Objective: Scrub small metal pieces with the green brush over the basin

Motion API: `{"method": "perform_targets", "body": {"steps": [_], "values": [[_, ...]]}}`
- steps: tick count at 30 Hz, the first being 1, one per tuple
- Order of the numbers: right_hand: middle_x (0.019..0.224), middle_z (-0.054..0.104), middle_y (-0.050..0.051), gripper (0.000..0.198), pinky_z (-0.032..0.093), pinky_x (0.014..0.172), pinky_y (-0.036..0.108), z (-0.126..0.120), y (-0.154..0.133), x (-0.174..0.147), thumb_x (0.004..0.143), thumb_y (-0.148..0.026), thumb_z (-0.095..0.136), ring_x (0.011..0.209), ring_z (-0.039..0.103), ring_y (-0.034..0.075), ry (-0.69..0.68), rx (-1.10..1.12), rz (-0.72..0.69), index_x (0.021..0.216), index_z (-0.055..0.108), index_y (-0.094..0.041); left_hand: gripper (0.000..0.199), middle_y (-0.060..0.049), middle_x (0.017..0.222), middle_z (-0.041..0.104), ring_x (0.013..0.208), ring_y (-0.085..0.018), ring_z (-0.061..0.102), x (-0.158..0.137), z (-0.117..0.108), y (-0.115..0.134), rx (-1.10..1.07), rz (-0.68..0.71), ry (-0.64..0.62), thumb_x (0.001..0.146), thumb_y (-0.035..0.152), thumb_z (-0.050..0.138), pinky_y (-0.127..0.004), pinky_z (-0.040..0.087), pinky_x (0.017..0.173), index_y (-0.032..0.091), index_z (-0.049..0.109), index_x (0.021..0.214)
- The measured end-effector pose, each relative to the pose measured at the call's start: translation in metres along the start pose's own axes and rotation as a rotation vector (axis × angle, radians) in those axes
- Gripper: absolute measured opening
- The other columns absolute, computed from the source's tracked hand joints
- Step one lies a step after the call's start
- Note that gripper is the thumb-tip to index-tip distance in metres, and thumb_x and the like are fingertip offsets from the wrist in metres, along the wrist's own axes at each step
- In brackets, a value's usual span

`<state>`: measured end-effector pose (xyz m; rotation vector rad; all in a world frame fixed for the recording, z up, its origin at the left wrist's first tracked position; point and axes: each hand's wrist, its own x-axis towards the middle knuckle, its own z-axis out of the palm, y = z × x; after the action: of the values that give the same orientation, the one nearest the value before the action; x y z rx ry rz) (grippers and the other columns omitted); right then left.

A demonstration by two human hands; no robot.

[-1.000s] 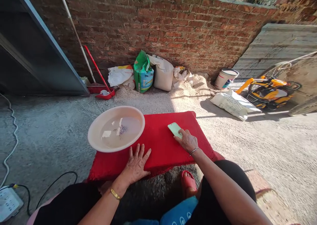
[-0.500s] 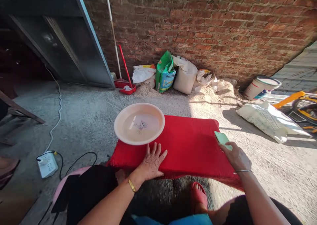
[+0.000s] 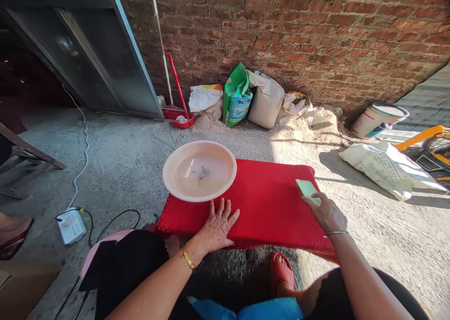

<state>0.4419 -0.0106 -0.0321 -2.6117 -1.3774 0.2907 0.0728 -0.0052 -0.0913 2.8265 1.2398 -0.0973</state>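
1. Brick wall [image 3: 298, 43] behind red worktop [image 3: 267, 198]; basin [image 3: 200, 198] at left end.
2. Left hand [image 3: 218, 228], spread at near edge: firm pressure should steady the worktop.
3. Right hand [image 3: 328, 213] grips green slab [image 3: 305, 188] by right edge: best held flat.

The cloth [image 3: 270, 202] is a solid bright red, the basin [image 3: 168, 174] pale peach-pink with a mottled grey-purple pattern [image 3: 203, 173] mid-bottom, and the flat slab [image 3: 306, 189] plain mint green. The bracelet [image 3: 188, 259] is gold, the bangle [image 3: 336, 232] silver, the slipper [image 3: 283, 274] red and the fabric [image 3: 270, 309] near it bright blue. Behind, the brick wall [image 3: 281, 43] shows red-brown courses with greyer joints, the upright bag [image 3: 236, 105] is green and blue, the dustpan [image 3: 185, 123] red, and the bucket [image 3: 369, 124] off-white with red and blue marks.
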Motion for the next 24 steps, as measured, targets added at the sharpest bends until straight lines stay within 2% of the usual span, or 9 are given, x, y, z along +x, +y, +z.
{"method": "perform_targets", "body": {"steps": [8,14,18,24], "values": [[0.108,0.059,0.013,0.058,0.045,0.079,0.042,-0.002,-0.003,-0.001,0.079,-0.069,0.039,0.095,0.060,0.029,-0.013,-0.012,0.000,0.113,0.054,-0.025,0.102,-0.021,0.152,0.012,0.138,-0.044,-0.001,0.000,0.002,0.000,0.016,0.000,0.030,0.063,0.068,0.063,-0.069,-0.003,0.102,0.025,0.019,0.145],[0.108,0.057,0.012,0.053,0.045,0.075,0.041,-0.002,-0.021,-0.010,0.082,-0.066,0.040,0.092,0.060,0.028,-0.020,-0.064,-0.022,0.114,0.054,-0.025,0.102,-0.021,0.152,0.013,0.138,-0.043,0.002,-0.001,0.000,-0.002,0.009,0.009,0.045,0.063,0.068,0.062,-0.069,-0.002,0.103,0.026,0.019,0.145],[0.105,0.056,0.010,0.049,0.043,0.068,0.036,0.005,-0.044,-0.024,0.086,-0.061,0.040,0.088,0.060,0.026,-0.001,-0.111,-0.127,0.116,0.052,-0.025,0.100,-0.021,0.152,0.014,0.138,-0.043,0.003,0.000,-0.001,-0.002,0.007,-0.003,0.038,0.064,0.069,0.060,-0.068,-0.002,0.104,0.026,0.021,0.145],[0.100,0.057,0.005,0.038,0.034,0.057,0.024,0.022,-0.082,-0.048,0.087,-0.055,0.046,0.077,0.059,0.017,-0.006,-0.038,-0.393,0.111,0.053,-0.026,0.098,-0.020,0.151,0.017,0.139,-0.042,0.004,0.000,-0.001,-0.002,0.009,-0.008,0.047,0.065,0.070,0.058,-0.067,-0.001,0.104,0.027,0.022,0.145]]}}
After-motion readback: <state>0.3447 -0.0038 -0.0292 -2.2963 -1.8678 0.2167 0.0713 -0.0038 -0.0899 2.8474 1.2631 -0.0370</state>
